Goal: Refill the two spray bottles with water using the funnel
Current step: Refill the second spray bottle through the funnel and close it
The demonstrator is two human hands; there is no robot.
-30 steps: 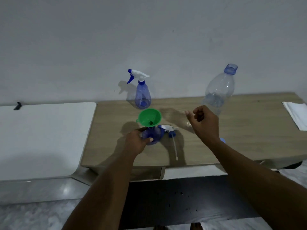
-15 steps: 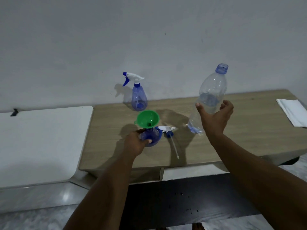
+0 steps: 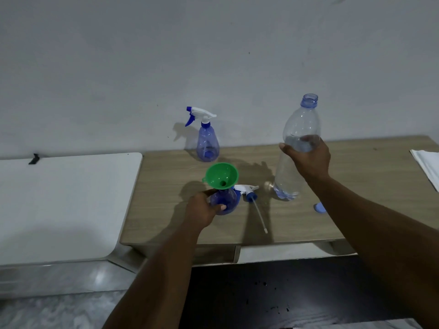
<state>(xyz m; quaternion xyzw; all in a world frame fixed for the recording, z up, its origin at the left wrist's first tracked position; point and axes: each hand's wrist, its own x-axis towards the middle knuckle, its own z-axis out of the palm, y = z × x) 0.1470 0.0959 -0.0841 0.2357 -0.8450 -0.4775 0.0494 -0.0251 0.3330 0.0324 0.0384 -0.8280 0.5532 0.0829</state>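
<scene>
My left hand (image 3: 204, 208) grips the spray bottle (image 3: 224, 201) at frame centre, funnel (image 3: 221, 175) seated in it. My right hand (image 3: 308, 160) grasps the upright water bottle (image 3: 297, 148), right of the funnel and nearer it.

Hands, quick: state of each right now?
Left hand: holding the spray bottle with the funnel in it.
Right hand: holding the uncapped water bottle.
</scene>
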